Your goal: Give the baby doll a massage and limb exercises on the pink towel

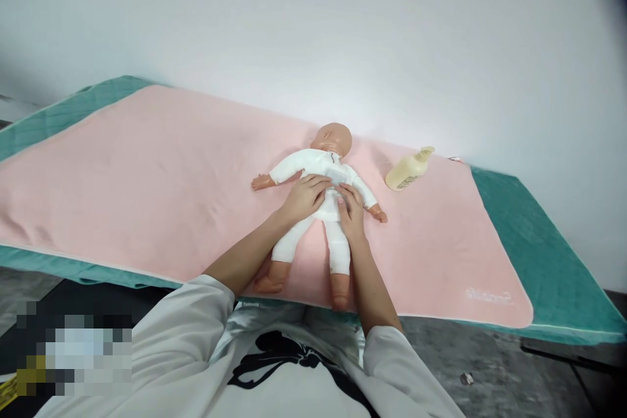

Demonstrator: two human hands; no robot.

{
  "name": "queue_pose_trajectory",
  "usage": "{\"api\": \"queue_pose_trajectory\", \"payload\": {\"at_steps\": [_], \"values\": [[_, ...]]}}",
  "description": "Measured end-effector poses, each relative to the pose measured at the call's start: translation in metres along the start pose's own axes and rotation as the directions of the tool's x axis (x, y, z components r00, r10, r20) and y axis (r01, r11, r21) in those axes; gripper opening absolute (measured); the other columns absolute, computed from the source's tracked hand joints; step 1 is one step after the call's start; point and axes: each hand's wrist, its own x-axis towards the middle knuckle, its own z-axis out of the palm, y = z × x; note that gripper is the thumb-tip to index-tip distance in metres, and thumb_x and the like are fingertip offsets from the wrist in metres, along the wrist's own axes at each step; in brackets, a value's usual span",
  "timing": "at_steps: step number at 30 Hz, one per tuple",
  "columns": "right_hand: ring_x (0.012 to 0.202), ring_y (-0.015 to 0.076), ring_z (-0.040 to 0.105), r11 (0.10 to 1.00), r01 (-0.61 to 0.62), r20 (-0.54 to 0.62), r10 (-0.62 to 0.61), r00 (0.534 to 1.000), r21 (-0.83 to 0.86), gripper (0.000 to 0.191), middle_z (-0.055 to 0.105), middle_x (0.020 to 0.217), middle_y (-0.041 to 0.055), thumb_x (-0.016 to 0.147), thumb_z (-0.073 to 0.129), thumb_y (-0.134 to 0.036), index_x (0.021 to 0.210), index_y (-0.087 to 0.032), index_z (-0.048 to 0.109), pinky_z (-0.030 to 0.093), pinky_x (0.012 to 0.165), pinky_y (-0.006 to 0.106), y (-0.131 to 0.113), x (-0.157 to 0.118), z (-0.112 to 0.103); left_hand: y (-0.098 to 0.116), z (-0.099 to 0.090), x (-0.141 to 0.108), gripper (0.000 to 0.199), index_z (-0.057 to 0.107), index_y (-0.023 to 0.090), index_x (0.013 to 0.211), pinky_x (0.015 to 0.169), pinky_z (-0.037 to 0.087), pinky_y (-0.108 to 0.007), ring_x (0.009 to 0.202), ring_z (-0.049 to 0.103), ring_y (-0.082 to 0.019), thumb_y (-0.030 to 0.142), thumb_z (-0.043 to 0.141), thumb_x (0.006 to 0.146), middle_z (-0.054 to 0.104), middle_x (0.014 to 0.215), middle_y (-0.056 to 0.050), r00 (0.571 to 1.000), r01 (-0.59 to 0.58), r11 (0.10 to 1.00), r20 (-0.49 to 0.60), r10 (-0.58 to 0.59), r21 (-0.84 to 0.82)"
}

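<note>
A baby doll (329, 209) in white cloth lies stretched out, its bald head (337, 136) toward the wall and its legs toward me. Both arms of the doll are spread to the sides. My left hand (307, 197) rests on the left side of its torso, fingers extended and pointing inward. On the right side of the torso lies my right hand (351, 206), its fingers also stretched out. The fingertips of both hands come close together around a pale greyish patch (337, 175) on the torso. Neither hand grips anything.
The doll lies on a pink mat (147, 189) over a teal padded table (533, 235). A cream pump bottle (407, 170) lies tilted to the right of the doll. A white wall (313, 26) rises behind the table. A small scrap (467, 379) is on the grey floor.
</note>
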Motion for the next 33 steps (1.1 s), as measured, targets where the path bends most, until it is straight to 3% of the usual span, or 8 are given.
{"api": "queue_pose_trajectory", "payload": {"at_steps": [18, 25, 33], "values": [[0.122, 0.0221, 0.055, 0.994, 0.007, -0.036, -0.003, 0.999, 0.109, 0.033, 0.062, 0.126, 0.0089, 0.098, 0.044, -0.037, 0.118, -0.024, 0.066, 0.041, 0.112, 0.046, 0.002, 0.006, -0.003, -0.001, -0.002, 0.005, 0.031, 0.066, 0.016, 0.115, 0.103, 0.047, -0.042, 0.114, 0.059, -0.022, 0.016, 0.045, 0.092, 0.068, 0.121, -0.007, 1.000, 0.017, 0.999, -0.006, -0.017, -0.040], [0.122, 0.0224, 0.055, 0.998, 0.028, -0.048, -0.025, 0.999, 0.061, 0.033, 0.065, 0.123, 0.0074, 0.097, 0.045, -0.041, 0.116, -0.026, 0.067, 0.041, 0.110, 0.045, 0.006, 0.027, -0.002, 0.001, -0.008, 0.024, 0.032, 0.064, 0.016, 0.118, 0.107, 0.043, -0.043, 0.122, 0.054, -0.024, 0.018, 0.046, 0.092, 0.062, 0.128, -0.010, 0.998, 0.055, 0.997, 0.036, -0.056, 0.048], [0.108, 0.0235, 0.060, 1.000, 0.001, -0.053, 0.000, 0.999, 0.020, 0.031, 0.070, 0.110, 0.0083, 0.096, 0.044, -0.040, 0.106, -0.022, 0.068, 0.046, 0.101, 0.043, 0.010, 0.055, 0.009, -0.001, -0.006, 0.044, 0.029, 0.063, 0.016, 0.115, 0.100, 0.047, -0.044, 0.113, 0.056, -0.026, 0.018, 0.047, 0.091, 0.067, 0.115, -0.010, 0.990, 0.086, 0.988, 0.097, -0.099, 0.129]]}}
